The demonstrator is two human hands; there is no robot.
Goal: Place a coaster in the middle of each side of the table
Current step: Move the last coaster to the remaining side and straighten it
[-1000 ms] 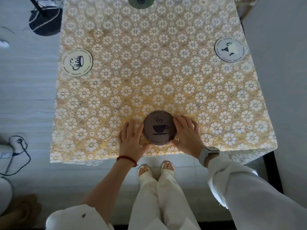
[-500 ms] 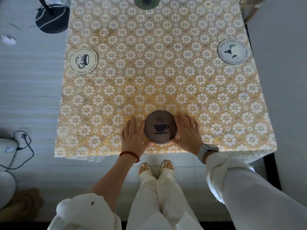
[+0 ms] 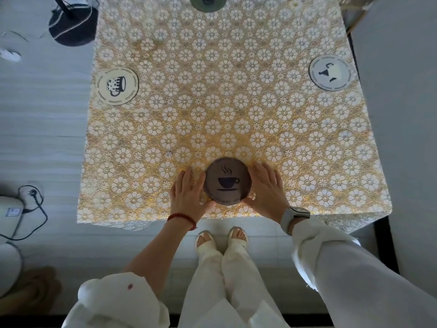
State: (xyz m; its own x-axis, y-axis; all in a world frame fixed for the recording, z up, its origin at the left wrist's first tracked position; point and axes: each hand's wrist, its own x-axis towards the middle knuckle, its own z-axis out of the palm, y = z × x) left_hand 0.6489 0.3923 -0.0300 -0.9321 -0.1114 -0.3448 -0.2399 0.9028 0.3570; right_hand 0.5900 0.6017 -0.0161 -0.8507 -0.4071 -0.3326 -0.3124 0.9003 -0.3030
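Note:
A brown coaster (image 3: 227, 181) with a steaming-cup print lies flat on the table (image 3: 224, 110) near the middle of the near edge. My left hand (image 3: 188, 194) and my right hand (image 3: 266, 189) rest flat on the cloth on either side of it, fingers and thumbs cupping its rim. A cream coaster (image 3: 117, 86) with a mug print lies by the left edge. By the right edge sits a pale coaster (image 3: 332, 73). A green coaster (image 3: 208, 2) lies at the far edge, partly cut off by the frame.
The table wears a gold cloth with white flowers. A dark round stand base (image 3: 72, 23) with cable stands on the floor at the far left. A white device and black cord (image 3: 28, 204) lie on the floor at left. A wall (image 3: 402, 114) runs close along the right.
Both hands stay cupped around the brown coaster at the near edge. The view has shifted slightly, so the table sits a little further right and lower in the frame.

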